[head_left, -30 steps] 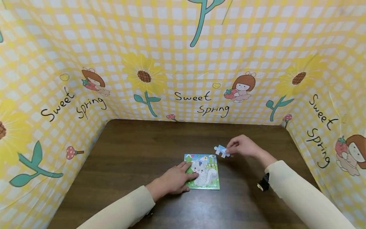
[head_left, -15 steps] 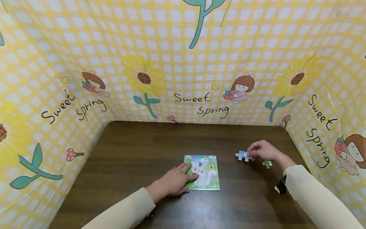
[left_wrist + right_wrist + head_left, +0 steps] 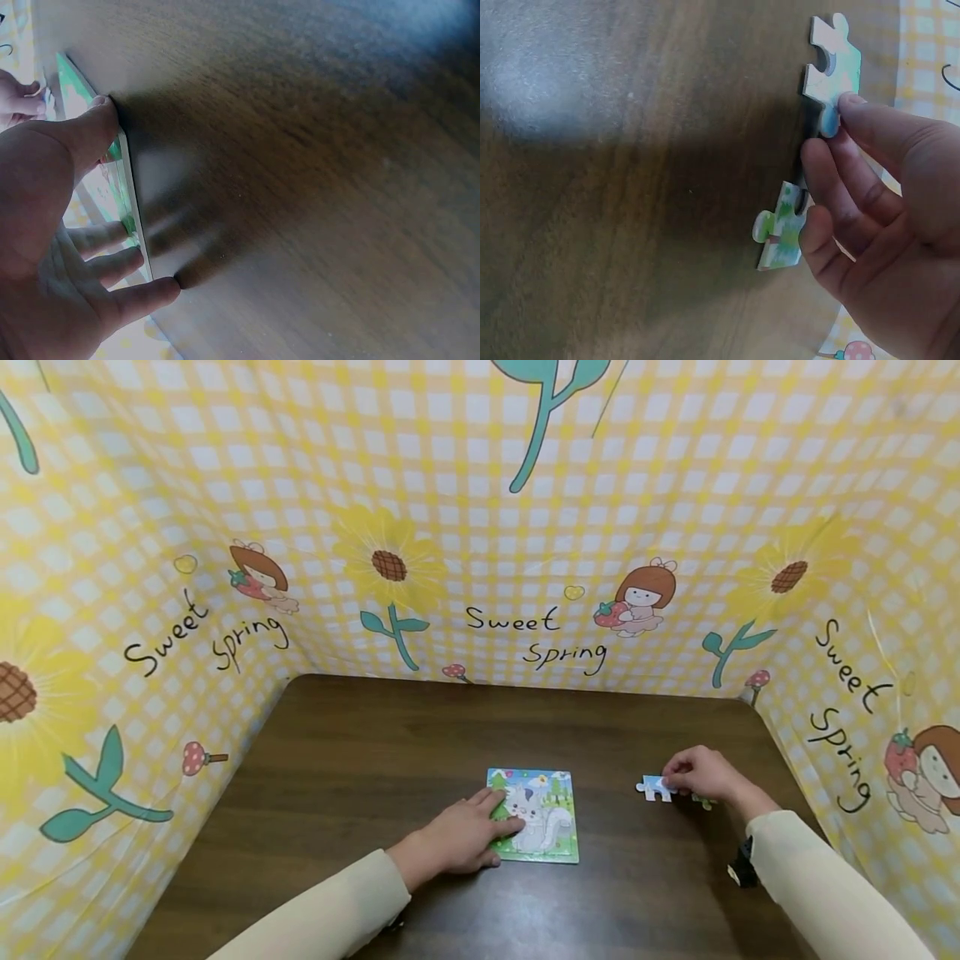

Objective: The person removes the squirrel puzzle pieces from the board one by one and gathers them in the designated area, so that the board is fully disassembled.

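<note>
A square jigsaw puzzle (image 3: 557, 842), showing a grey-white squirrel on green, lies flat near the middle of the table. My left hand (image 3: 456, 837) rests on its left side, fingers stretched over the picture; in the left wrist view the thumb (image 3: 94, 131) and fingertips lie at the edge. To the right, my right hand (image 3: 708, 774) pinches a blue-and-white puzzle piece (image 3: 655, 788) by its right end, between thumb and fingers. A green puzzle piece (image 3: 781, 236) is on the table beside the lower fingers of that hand, partly covered by them.
The dark wooden table (image 3: 390, 743) is enclosed at the back and both sides by yellow checked cloth (image 3: 495, 568) printed with flowers. A small black device (image 3: 742, 864) sits at the right wrist.
Carrying the blue-and-white piece, my right hand has moved right, away from the puzzle and towards the green piece, which came into view and is now partly covered. My left hand stays put.
</note>
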`<action>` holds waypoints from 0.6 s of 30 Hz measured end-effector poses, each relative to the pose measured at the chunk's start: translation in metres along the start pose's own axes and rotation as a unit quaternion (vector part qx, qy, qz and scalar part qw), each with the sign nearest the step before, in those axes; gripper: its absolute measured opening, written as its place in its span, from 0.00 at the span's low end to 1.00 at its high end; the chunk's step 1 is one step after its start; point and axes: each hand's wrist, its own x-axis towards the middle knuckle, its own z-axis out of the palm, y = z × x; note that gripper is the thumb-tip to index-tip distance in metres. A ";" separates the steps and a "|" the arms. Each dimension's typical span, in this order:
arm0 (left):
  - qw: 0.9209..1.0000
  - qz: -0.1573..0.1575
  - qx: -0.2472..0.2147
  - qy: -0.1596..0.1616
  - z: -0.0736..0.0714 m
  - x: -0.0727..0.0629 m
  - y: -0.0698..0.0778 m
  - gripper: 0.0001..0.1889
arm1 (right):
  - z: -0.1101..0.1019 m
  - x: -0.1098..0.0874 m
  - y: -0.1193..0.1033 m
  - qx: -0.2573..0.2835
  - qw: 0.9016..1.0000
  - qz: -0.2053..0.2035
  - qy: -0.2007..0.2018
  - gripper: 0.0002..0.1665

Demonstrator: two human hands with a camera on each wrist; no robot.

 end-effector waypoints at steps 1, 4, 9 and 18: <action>1.000 0.000 0.002 0.000 0.000 0.000 0.000 0.34 | 0.001 0.000 -0.001 -0.010 1.000 -0.004 0.001 0.06; 1.000 -0.001 0.003 0.000 -0.001 -0.001 -0.001 0.34 | 0.003 0.001 -0.003 -0.032 0.999 -0.005 0.006 0.05; 1.000 -0.002 0.006 0.003 0.001 0.000 0.000 0.34 | 0.004 0.002 -0.003 -0.050 0.999 -0.006 0.011 0.04; 1.000 -0.001 -0.004 0.009 0.002 -0.002 0.001 0.34 | 0.006 0.004 -0.006 -0.082 0.996 -0.009 0.022 0.04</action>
